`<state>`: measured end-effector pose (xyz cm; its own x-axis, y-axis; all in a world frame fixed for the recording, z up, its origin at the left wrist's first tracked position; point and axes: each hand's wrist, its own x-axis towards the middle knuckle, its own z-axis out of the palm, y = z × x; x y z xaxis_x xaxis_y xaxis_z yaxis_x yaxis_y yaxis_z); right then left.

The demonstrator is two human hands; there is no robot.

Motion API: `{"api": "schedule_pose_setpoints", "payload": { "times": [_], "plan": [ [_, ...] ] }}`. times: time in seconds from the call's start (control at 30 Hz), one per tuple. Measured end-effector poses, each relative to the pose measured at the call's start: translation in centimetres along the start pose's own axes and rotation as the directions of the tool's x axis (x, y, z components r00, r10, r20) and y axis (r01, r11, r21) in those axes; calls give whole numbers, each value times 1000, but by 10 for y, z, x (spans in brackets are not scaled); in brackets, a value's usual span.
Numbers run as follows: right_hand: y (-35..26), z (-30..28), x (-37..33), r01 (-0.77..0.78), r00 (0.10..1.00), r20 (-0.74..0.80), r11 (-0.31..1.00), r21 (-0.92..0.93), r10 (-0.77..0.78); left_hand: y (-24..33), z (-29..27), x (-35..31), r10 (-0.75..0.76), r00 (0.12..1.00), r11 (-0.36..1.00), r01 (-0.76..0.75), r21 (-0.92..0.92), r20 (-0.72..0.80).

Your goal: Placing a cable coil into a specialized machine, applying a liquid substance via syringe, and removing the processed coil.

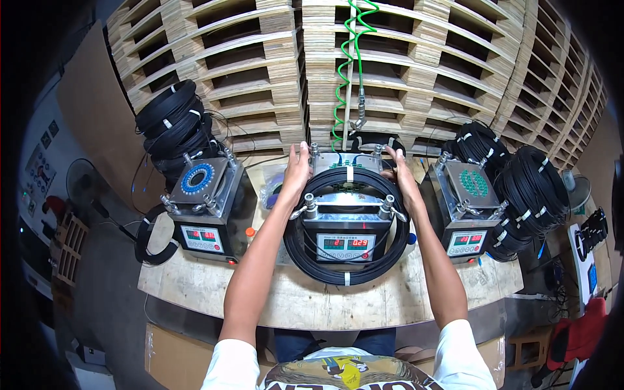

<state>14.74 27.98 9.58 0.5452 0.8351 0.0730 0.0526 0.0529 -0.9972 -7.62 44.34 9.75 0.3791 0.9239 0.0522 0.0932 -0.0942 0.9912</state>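
Observation:
A coil of black cable (312, 263), bound with white ties, hangs round the middle bench machine (344, 224). That machine has a metal top plate, spring clamps at its corners and a small display on its front. My left hand (297, 174) is at the coil's far left side, near the machine's rear left clamp, with its fingers stretched out. My right hand (404, 177) mirrors it at the far right, by the rear right clamp, its fingers extended and partly hidden. Between the hands, green connectors (348, 188) show partly inside the coil.
Similar machines stand left (198, 208) and right (468, 208), one topped by a blue ring of ferrules, the other by green ones. Stacked black cable coils (533, 188) flank them. A green spiral air hose (341, 78) hangs before wooden pallets (409, 58). An orange-capped bottle (250, 233) stands nearby.

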Motion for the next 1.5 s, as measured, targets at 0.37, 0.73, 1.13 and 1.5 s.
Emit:
{"api": "schedule_pose_setpoints", "payload": {
  "times": [0.37, 0.73, 1.13, 1.5],
  "plan": [
    [1, 2, -1, 70, 995, -63, 997, -31, -71, 5, -3, -2, 0, 992, 1000, 1, -6, 124],
    [3, -2, 1, 20, 1000, -5, 998, 53, -19, 8, 1, -5, -86, 996, 996, 86, -13, -19],
    [7, -4, 3, 38, 998, -45, 999, -18, -39, 5, 0, -3, -48, 996, 999, 48, 1, 71],
    [7, -2, 1, 29, 999, -33, 999, -23, -29, -6, -2, 5, -5, 1000, 999, 5, 37, 14]
  ]
}}
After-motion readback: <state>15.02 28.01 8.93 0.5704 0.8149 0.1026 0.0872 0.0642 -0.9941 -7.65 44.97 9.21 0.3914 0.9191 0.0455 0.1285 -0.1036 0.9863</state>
